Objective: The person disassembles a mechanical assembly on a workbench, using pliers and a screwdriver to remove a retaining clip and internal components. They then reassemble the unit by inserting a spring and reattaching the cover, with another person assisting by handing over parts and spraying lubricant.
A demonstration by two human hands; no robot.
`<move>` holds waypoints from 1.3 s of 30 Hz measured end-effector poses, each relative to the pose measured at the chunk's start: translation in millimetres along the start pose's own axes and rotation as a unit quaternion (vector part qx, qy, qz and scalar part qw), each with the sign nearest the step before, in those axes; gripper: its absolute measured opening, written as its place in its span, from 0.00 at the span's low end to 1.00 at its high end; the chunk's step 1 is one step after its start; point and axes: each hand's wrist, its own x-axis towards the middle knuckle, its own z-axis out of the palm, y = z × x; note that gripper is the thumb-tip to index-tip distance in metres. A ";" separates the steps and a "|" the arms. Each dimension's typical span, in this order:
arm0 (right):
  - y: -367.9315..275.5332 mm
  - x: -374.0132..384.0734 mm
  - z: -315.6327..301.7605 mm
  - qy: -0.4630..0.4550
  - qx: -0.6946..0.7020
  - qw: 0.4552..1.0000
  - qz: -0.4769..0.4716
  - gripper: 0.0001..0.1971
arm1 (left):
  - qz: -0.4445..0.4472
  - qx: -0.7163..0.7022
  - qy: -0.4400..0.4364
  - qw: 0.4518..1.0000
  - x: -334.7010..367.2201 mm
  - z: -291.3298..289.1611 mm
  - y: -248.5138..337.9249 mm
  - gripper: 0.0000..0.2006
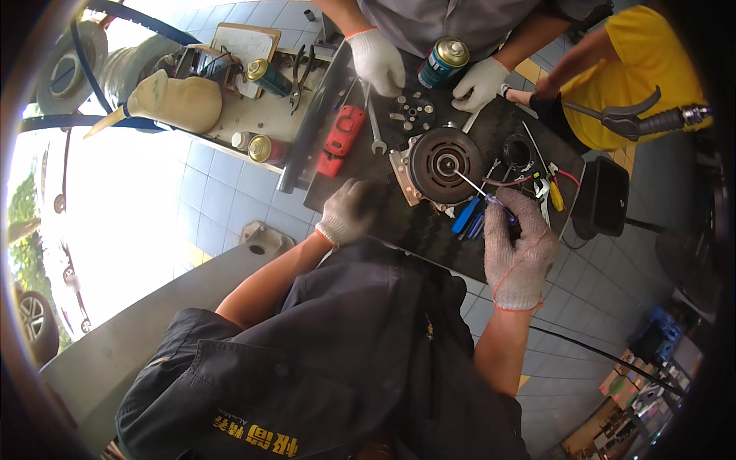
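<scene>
My right hand, in a whitish knit glove, grips a screwdriver by its purple-blue handle. The screwdriver's thin shaft slants up to the left, its tip at the hub of a dark round pulley. This pulley sits on a metal housing lying on the table. My left hand, also gloved, hovers at the near left edge of the table, apart from the pulley; motion smears its fingers. Blue-handled tools lie just below the pulley, close to my right hand.
Across the dark table, another person's gloved hands flank a round plate with studs and a spray can. A red tool and a wrench lie left. Pliers rest on a side bench.
</scene>
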 end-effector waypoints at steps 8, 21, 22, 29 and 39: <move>-25.8 20.1 9.3 -0.033 -0.092 0.995 0.033 0.07 | 0.011 -0.017 0.018 1.000 0.9 -1.0 1.4 0.23; -12.2 23.1 3.2 0.003 0.004 0.995 0.104 0.06 | 0.006 -0.030 0.020 0.999 1.4 -1.7 4.4 0.22; -8.0 22.3 0.9 -0.004 0.011 0.995 0.097 0.06 | 0.003 -0.029 0.018 0.999 1.4 -1.9 4.7 0.22; 13.3 33.8 -15.4 -0.054 0.013 0.995 0.084 0.08 | 0.023 -0.038 0.016 0.999 1.5 -4.7 4.9 0.25; 25.0 38.7 -14.9 -0.055 0.142 0.967 0.206 0.12 | -0.054 -0.106 -0.008 0.993 0.3 -29.0 24.0 0.21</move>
